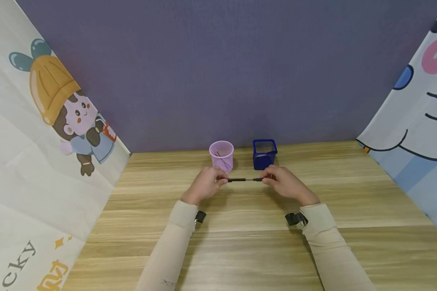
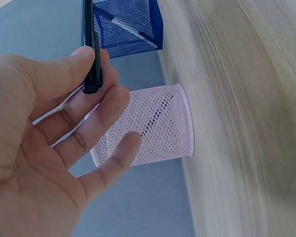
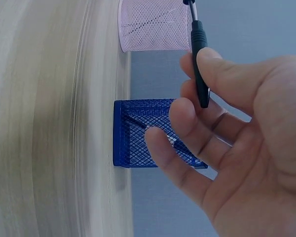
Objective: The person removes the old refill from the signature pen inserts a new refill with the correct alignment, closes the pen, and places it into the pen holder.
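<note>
A black pen stands in two parts, joined by a thin rod like a refill. My left hand (image 1: 206, 182) pinches the clipped end of the pen barrel (image 2: 89, 29) between thumb and index finger, its other fingers spread loosely. My right hand (image 1: 285, 184) pinches the pen's ribbed front section (image 3: 199, 59) the same way. In the head view the pen lies level between both hands, above the table. Behind the left hand is a pink mesh cup (image 1: 221, 150) holding thin dark sticks. Behind the right is a blue mesh holder (image 1: 264, 161) with a pen-like dark and white item inside.
The wood-grain table (image 1: 247, 250) ends at a grey-purple panel (image 1: 240, 72) just behind both containers. Printed cloths stand at the left (image 1: 18, 161) and at the right (image 1: 415, 117).
</note>
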Action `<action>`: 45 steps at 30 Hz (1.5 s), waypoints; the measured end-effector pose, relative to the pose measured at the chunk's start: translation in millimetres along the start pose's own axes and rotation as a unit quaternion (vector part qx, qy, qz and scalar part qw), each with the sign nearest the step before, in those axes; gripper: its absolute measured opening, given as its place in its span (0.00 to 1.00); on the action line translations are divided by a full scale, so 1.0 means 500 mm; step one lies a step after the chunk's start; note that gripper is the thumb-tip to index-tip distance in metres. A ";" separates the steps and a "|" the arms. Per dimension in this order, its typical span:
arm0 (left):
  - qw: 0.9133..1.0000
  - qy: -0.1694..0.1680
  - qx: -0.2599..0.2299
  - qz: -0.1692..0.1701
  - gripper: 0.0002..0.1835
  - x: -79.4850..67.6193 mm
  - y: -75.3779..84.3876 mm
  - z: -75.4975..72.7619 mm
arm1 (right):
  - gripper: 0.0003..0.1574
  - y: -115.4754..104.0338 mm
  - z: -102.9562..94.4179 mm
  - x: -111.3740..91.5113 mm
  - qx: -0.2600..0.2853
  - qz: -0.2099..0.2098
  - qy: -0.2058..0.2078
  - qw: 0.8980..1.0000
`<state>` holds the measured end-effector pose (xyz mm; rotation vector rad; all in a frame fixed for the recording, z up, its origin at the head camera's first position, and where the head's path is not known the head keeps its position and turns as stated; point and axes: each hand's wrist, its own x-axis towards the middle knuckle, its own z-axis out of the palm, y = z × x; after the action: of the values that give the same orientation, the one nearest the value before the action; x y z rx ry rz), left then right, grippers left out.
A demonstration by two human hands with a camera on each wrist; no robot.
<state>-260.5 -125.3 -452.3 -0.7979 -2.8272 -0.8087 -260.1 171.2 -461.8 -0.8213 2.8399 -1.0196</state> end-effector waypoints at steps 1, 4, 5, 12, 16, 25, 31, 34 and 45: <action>1.000 0.000 0.000 0.000 0.04 0.000 -0.001 0.000 | 0.08 0.000 0.000 0.000 0.000 0.001 0.000 1.000; 1.000 0.001 0.003 0.000 0.04 0.000 -0.003 0.000 | 0.07 0.001 -0.001 0.000 0.000 0.003 -0.001 1.000; 1.000 0.001 0.003 0.000 0.04 0.000 -0.004 -0.001 | 0.07 0.001 -0.001 -0.001 0.000 0.004 -0.001 1.000; 1.000 -0.001 0.005 -0.007 0.04 0.002 -0.008 -0.002 | 0.07 0.004 -0.004 0.000 -0.001 0.001 0.001 1.000; 1.000 -0.002 0.004 -0.014 0.04 0.003 -0.007 -0.006 | 0.07 0.004 -0.005 0.001 -0.002 -0.003 0.005 1.000; 1.000 0.002 0.007 -0.022 0.05 0.004 -0.013 -0.007 | 0.05 0.005 -0.006 0.000 0.002 -0.007 0.017 1.000; 1.000 0.004 0.011 -0.015 0.04 0.004 -0.017 -0.008 | 0.06 0.007 -0.007 -0.002 0.001 0.003 0.015 1.000; 1.000 0.003 0.013 -0.013 0.04 0.004 -0.019 -0.009 | 0.06 0.010 -0.009 -0.002 0.000 0.008 0.010 1.000; 1.000 0.005 0.001 -0.021 0.03 0.001 -0.017 -0.016 | 0.07 0.012 -0.013 -0.004 0.004 0.013 0.008 1.000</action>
<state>-265.5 -135.5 -449.3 -0.7333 -2.8458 -0.8118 -262.7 179.9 -460.8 -0.7764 2.8506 -1.0387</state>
